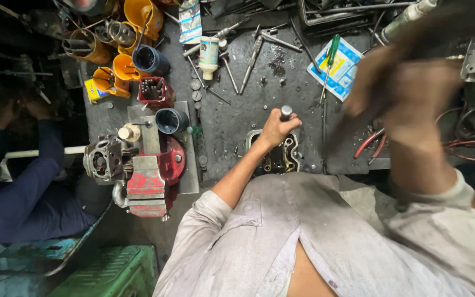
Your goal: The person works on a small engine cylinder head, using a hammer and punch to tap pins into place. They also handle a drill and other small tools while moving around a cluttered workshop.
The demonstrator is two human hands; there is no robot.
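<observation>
Two hands work above a grimy dark workbench [237,126] in the head view. The left hand [277,127] is fisted tight round a metal punch [286,113], held upright with its top poking out above the knuckles, over a metal engine part [281,157] lying at the near edge of the bench. The forearm stretches forward from a grey sleeve. The right hand [413,93] is raised high and blurred; whether it grips anything I cannot tell. A red vise [152,176] sits well to the left

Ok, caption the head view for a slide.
Left hand grips a metal punch upright on an engine part; blurred right hand raised.
</observation>
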